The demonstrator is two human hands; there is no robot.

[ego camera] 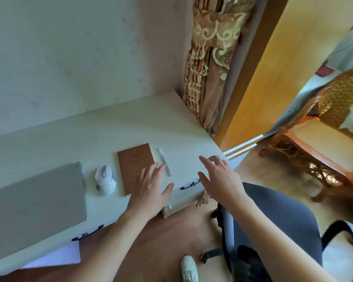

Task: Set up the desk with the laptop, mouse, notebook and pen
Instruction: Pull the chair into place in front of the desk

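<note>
Laptop (33,202) is seen closed and flat on the desk (114,127), furthest left of the left hand. Mouse (105,180) is set just beside it, between laptop and notebook (134,165), clear of both. Notebook lies closed, its near right corner partly covered by the left hand (151,187). Pen (165,162) is laid just beside the notebook's right edge, roughly parallel to it, near the left fingertips (160,166); contact with the pen cannot be told. Right hand (218,176) is held further right, above the desk's front right corner, well apart from the pen.

Step judged: final straightening of notebook and pen, all four items being on the desk already. To be done well, the notebook should be nudged with flat fingers so the pen is not knocked off line, and edges should be squared to the desk front. Laptop may yet need opening.

Grip: left hand is spread flat, fingers extended, thumb out wide, nothing grasped; whether it rests on the notebook cover or hovers is unclear. Right hand is spread loosely, fingers slightly curled, nothing held, nothing visibly touched.
</note>
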